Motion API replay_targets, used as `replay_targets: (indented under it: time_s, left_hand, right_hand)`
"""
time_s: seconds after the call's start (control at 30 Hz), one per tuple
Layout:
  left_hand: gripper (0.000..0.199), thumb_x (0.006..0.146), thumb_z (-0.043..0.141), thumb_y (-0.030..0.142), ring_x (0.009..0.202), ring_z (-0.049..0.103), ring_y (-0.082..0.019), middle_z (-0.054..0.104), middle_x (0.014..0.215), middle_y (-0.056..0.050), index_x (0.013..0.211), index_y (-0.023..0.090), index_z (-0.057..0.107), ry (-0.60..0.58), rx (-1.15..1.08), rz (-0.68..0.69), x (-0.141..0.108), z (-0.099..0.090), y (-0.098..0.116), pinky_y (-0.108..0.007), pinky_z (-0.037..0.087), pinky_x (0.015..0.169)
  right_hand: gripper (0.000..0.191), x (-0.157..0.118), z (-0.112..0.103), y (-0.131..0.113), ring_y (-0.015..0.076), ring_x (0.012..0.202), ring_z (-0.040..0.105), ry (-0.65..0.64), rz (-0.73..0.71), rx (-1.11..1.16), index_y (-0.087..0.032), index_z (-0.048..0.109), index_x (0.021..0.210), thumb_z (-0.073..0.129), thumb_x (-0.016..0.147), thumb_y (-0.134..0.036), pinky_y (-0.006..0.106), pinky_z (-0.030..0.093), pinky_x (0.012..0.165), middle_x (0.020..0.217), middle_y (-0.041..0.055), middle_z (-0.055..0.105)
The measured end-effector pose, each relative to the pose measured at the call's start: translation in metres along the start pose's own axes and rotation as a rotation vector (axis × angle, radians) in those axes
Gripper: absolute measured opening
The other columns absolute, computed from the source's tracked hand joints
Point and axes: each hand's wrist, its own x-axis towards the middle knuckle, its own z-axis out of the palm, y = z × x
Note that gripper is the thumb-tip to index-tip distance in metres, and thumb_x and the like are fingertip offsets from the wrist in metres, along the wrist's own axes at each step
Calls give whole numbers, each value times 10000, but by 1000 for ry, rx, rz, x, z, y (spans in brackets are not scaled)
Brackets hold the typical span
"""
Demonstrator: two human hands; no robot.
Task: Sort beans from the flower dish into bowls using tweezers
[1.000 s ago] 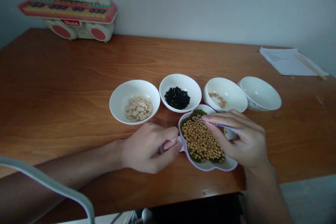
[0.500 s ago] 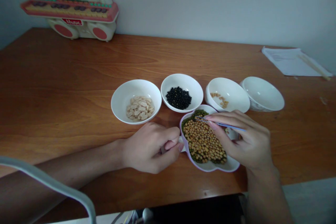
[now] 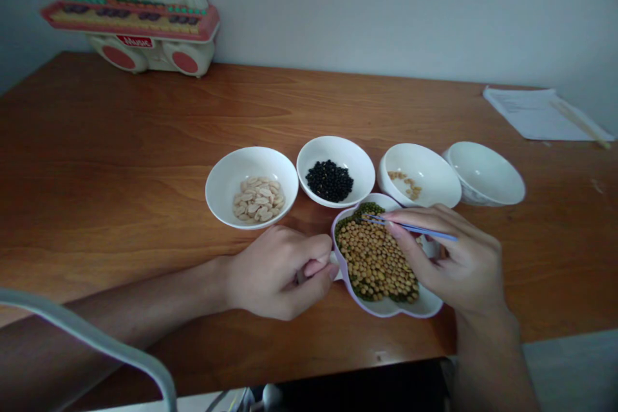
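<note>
Dish [image 3: 427, 302] sits near table edge [image 3: 338, 371]; left hand [image 3: 282, 272] pinches handle [image 3: 338, 266], right hand [image 3: 456, 264] tweezers [image 3: 425, 230].

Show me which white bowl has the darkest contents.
The second white bowl from the left: only it holds black beans; the leftmost bowl has pale seeds.

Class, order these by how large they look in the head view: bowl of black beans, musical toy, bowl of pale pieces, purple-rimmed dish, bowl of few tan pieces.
1. Musical toy, though cut off
2. Purple-rimmed dish, partly hidden
3. Bowl of pale pieces
4. Black-bean bowl and tan-piece bowl: too alike to rank
</note>
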Motion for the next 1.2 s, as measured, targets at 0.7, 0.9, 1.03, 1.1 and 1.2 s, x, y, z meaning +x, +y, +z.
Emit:
replay_targets:
  time_s: [0.7,0.9,1.03,1.1,1.2]
  left_hand:
    - [293,972,528,180,496,351,-84,419,602,84,773,240,322,5,10,-3,-1,0,-1,-260,276,498]
    - [297,975,520,186,484,345,-84,414,594,82,756,240,327,10,19,-5,-1,1,-1,-262,264,488]
    - [291,973,518,180,491,345,-84,414,600,82,764,240,325,3,22,-5,-1,1,-2,-259,271,491]
    - [295,973,519,177,493,342,-84,407,602,84,767,241,318,3,16,-3,-1,0,-2,-257,268,492]
    - [297,975,522,176,494,335,-83,402,604,87,773,240,314,-1,5,-4,-1,0,-2,-254,261,494]
  right_hand:
    - [277,2,-1,-2,185,772,770,7,45,-19,-276,744,1066,750,867,-85,349,631,757,947,3,818]
    - [255,1,-1,-1,199,805,774,-4,58,-2,-280,747,1064,725,889,-96,369,624,755,963,6,818]
    - [272,0,-2,0,200,791,769,5,51,-3,-287,744,1082,720,894,-91,373,620,744,962,6,819]
    - [289,-1,-1,0,199,792,767,8,48,-10,-290,744,1091,724,891,-82,374,620,752,964,4,818]
    - [304,-1,-2,-1,194,777,764,34,49,-21,-283,749,1088,737,875,-67,364,614,739,954,0,819]
